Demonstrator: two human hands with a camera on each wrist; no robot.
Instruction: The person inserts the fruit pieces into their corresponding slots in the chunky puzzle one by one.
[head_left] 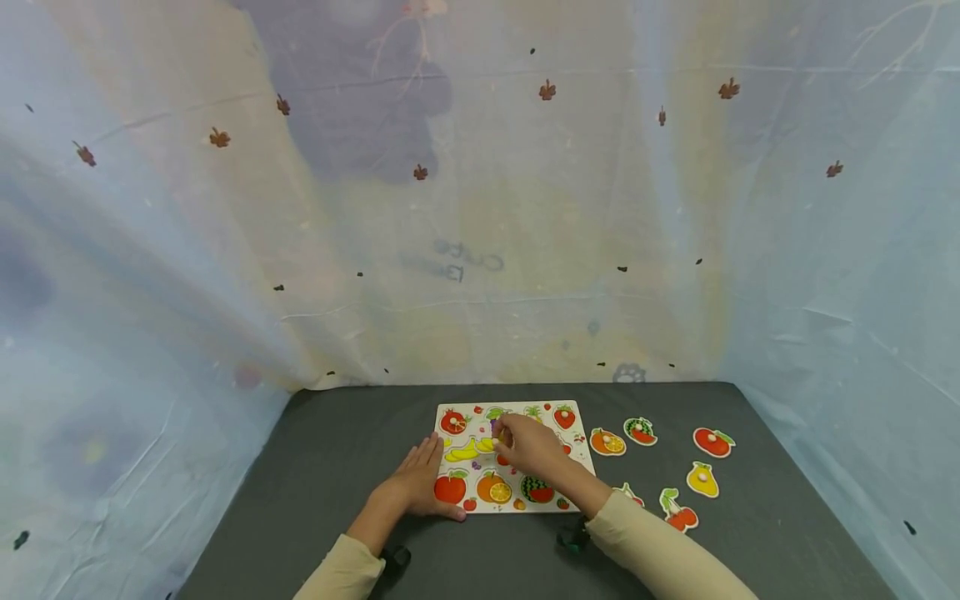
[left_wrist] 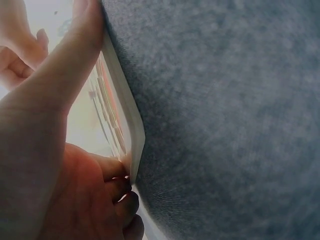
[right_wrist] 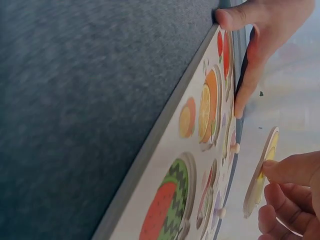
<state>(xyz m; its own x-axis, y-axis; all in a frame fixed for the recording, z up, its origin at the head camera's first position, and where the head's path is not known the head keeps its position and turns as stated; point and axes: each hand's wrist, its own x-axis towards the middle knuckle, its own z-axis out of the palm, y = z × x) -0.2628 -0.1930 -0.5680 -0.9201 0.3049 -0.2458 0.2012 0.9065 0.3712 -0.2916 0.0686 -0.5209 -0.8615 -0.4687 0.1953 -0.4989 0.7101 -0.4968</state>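
A white fruit puzzle board [head_left: 491, 508] lies on the dark table. My right hand [head_left: 528, 446] is over the middle of the board. In the right wrist view, its thumb and fingers pinch a thin yellow fruit puzzle piece [right_wrist: 253, 187], which is tilted and raised off the board; which fruit it is, I cannot tell for sure. My left hand [head_left: 420, 479] rests along the board's left edge, fingers extended and thumb at the front corner. Orange [right_wrist: 207, 107] and watermelon [right_wrist: 167, 200] pictures show on the board's near side. My right hand and forearm hide part of the board.
Right of the board lie loose pieces: an orange [head_left: 607, 442], a watermelon [head_left: 641, 431], a red fruit [head_left: 714, 442], a yellow pear [head_left: 702, 479] and cherries [head_left: 681, 518]. Another piece [head_left: 628, 493] is partly behind the right sleeve. A printed curtain [head_left: 480, 208] surrounds the table.
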